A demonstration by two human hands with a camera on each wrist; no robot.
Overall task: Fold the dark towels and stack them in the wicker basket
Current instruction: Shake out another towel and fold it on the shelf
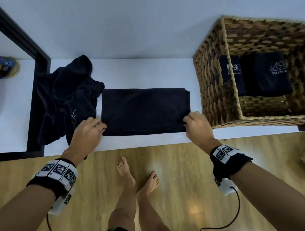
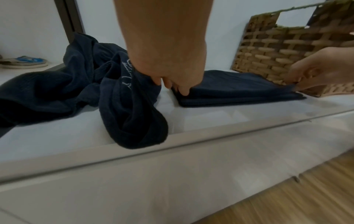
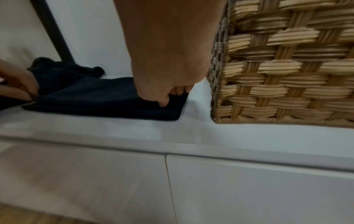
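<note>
Hands (image 1: 89,131) pinching folded towel (image 1: 144,110), wicker basket (image 1: 215,88) holding two folded towels (image 1: 265,73)

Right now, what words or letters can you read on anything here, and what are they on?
"RN", mirrored and cut off: white print on the right folded towel in the basket; the smaller line under it is too blurred to read.
A boxed logo over a line starting "Pr", the rest unreadable: left folded towel in the basket.
White print on the crumpled towel: creased, unreadable.
Square black-and-white codes on the wristbands: patterns, no words.
</note>
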